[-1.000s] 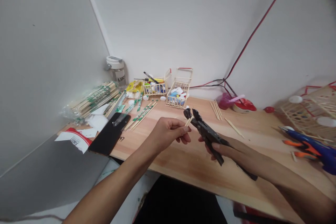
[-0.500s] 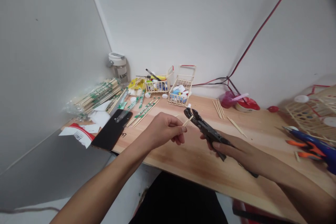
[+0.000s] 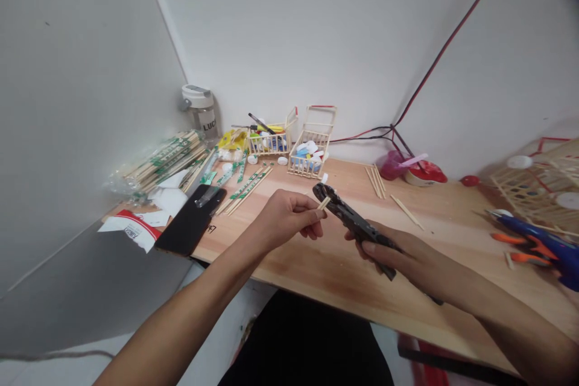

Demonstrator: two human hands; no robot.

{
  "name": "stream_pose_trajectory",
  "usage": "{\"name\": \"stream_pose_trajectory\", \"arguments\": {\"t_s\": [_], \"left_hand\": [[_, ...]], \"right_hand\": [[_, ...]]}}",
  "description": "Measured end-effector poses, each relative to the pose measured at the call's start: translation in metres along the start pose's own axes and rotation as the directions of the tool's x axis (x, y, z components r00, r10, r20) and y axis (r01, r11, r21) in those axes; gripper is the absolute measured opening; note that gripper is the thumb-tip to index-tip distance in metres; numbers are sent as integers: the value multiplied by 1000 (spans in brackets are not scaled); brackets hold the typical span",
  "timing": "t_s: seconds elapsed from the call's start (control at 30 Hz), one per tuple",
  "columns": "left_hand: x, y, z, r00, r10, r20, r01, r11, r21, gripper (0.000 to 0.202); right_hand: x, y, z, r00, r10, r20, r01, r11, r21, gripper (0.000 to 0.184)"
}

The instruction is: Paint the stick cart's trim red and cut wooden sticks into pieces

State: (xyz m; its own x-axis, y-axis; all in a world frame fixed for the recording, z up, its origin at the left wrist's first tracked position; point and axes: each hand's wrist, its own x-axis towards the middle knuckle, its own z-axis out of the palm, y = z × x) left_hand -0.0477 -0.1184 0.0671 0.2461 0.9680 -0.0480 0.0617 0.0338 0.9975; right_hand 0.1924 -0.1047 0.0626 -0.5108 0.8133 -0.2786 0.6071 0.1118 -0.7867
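**A:** What are the hands doing?

**B:** There are 2, both raised over the worktop (image 3: 337, 289). The left hand (image 3: 287, 220) comes in from the lower left, its fingertips pinched on 1 short wooden stick (image 3: 322, 204). The right hand (image 3: 389, 251) comes in from the lower right, closed around 1 pair of black pliers (image 3: 350, 217), with the tool's head angled up and to the left.

**A:** Do the stick and pliers meet?

**B:** The stick's end sits right at the pliers' jaws, but I can't tell whether it's between them.

**A:** What's farther out?

**B:** Straight ahead are 2 stick-built baskets, the first (image 3: 271, 145) and the second (image 3: 312, 151), both holding plastic caps. Behind them to the left, 1 bottle (image 3: 201, 111) shows the letters "LUC". Nearer the left edge lie 1 bundle of wrapped chopsticks (image 3: 158, 166), 1 black phone (image 3: 190, 221), and 1 red-and-white packet (image 3: 131, 229), its print too small to read. To the right is 1 blue-and-orange glue gun (image 3: 536, 250).
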Motion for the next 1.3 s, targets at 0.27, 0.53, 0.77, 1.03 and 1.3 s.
{"name": "stream_pose_trajectory", "arguments": {"t_s": [0.27, 0.53, 0.77, 1.03, 1.3], "left_hand": [[-2, 2, 3, 996, 69, -57, -58, 984, 170, 23], [-4, 5, 4, 994, 86, -73, -58, 946, 318, 24], [-6, 8, 9, 976, 181, -118, -84, 821, 565, 26], [-7, 7, 10, 974, 185, -134, -62, 778, 625, 25], [1, 0, 8, 991, 66, -113, -17, 920, 392, 23]], "right_hand": [[-2, -7, 5, 1000, -16, -1, 16, 1000, -19, 45], [-5, -15, 7, 999, -16, -34, 12, 991, -131, 39], [-7, -21, 8, 996, -65, -53, 50, 969, -240, 30], [-5, -23, 12, 990, -96, -98, 54, 929, -365, 29], [-4, -23, 13, 993, -82, -88, 45, 931, -363, 36]]}}
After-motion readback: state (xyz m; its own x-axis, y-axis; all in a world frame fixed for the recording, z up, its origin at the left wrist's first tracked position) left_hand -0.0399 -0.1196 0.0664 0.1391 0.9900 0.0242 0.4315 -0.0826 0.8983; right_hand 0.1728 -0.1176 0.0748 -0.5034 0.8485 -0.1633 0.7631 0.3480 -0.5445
